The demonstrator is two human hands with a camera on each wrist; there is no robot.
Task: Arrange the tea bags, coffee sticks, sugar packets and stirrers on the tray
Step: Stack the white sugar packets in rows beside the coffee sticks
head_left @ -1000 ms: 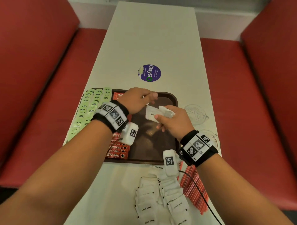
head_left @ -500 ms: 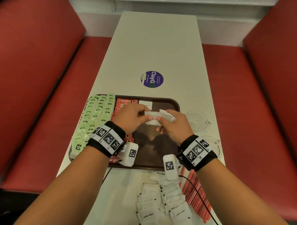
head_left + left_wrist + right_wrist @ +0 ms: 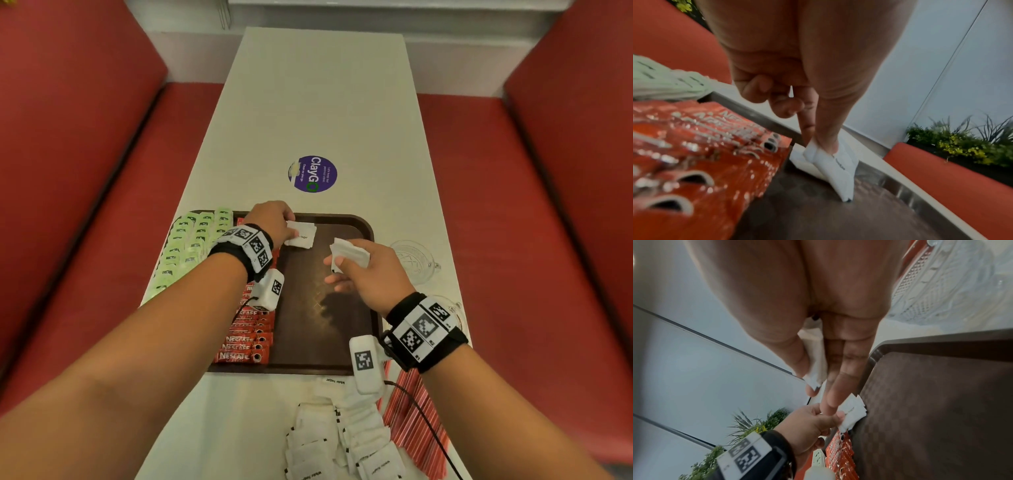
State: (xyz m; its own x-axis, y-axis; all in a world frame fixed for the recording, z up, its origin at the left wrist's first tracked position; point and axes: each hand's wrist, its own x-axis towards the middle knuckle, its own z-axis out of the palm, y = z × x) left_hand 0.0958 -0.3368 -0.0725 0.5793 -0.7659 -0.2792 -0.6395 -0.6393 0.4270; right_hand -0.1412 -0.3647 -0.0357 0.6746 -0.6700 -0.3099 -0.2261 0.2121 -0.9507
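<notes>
While left hand pinches a crinkled paper sugar packet, right hand grips flat white packets.

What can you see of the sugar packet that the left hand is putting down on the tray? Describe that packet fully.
The sugar packet is a small white paper sachet, roughly square, with small dark print and a dark mark at one corner. The left hand pinches its upper edge between thumb and fingertip. It hangs tilted, its lower corner touching the brown tray near the far rim, over another white packet lying there, right of the red coffee sticks.
</notes>
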